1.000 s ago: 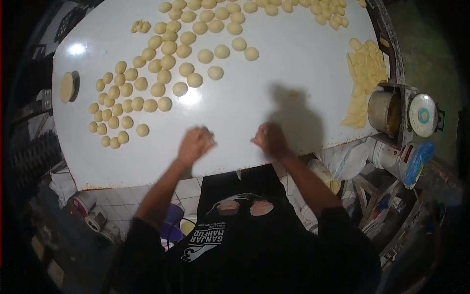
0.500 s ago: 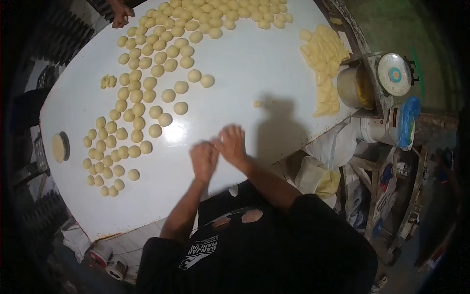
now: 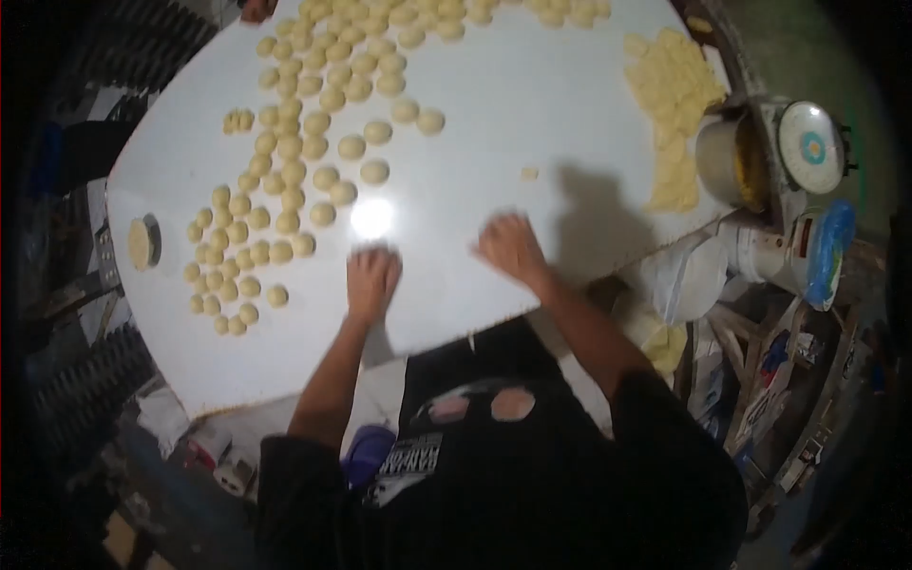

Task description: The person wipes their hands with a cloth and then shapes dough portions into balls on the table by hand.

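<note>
My left hand (image 3: 372,283) is low over the white table (image 3: 446,237), its fingers curled downward; anything beneath them is hidden. To its right, my right hand (image 3: 513,249) is curled above the tabletop, and its palm cannot be seen. Round dough balls (image 3: 288,221) lie in a broad band from the left side to the far edge. One dough ball (image 3: 276,295) sits apart, left of my left hand. A small dough scrap (image 3: 529,173) lies beyond my right hand. Flattened dough pieces (image 3: 670,95) are heaped at the right.
A pot (image 3: 727,161) and a round-dial scale (image 3: 811,147) stand at the right edge. A round disc (image 3: 142,243) lies at the left, near a small dough cluster (image 3: 237,121). Another person's hand (image 3: 257,9) shows at the far edge.
My hands came together and have moved apart again, my right hand going right. The camera view has shifted. The other person's hand appeared half a second ago and now shows only partly.
</note>
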Action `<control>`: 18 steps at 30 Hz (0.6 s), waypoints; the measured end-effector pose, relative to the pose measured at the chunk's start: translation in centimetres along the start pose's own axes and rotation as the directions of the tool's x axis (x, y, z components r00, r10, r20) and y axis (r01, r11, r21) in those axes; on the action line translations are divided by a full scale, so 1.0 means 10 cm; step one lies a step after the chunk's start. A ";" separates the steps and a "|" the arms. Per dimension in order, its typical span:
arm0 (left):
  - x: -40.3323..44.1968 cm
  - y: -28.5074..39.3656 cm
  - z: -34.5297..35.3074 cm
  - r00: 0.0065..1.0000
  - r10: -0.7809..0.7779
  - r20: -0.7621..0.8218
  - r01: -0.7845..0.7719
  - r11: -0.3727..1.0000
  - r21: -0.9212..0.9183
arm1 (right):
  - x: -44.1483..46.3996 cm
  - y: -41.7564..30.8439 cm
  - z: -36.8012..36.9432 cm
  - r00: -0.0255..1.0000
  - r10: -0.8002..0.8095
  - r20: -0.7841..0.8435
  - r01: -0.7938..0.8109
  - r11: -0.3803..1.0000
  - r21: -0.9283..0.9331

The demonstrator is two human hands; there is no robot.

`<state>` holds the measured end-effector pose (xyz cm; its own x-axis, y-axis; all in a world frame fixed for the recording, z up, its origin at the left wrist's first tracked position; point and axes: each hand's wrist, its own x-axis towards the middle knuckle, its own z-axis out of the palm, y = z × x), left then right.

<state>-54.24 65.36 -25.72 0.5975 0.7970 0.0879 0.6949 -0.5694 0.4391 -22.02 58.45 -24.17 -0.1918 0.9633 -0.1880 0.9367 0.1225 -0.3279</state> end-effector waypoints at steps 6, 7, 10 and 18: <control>0.05 0.51 0.26 0.971 -0.050 -0.233 0.009 0.985 -0.173 | -0.06 0.01 0.15 0.851 -0.232 -0.470 0.277 0.960 0.028; -0.01 0.21 0.18 0.980 0.029 -0.196 -0.070 0.977 -0.202 | -0.06 0.25 0.09 0.871 -0.247 -0.423 0.300 0.952 0.061; 0.34 0.27 0.17 0.962 -0.220 -0.163 0.229 0.973 0.039 | 0.32 0.19 -0.13 0.876 -0.169 -0.451 0.184 0.983 -0.011; 0.02 0.24 0.15 0.946 -0.256 -0.199 0.263 0.965 0.007 | 0.22 0.45 -0.03 0.931 -0.164 -0.327 0.191 0.980 0.053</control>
<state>-51.87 63.89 -25.95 0.3075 0.9399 0.1487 0.8305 -0.3413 0.4401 -18.13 61.16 -25.81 -0.2359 0.9547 0.1815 0.8660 0.2913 -0.4065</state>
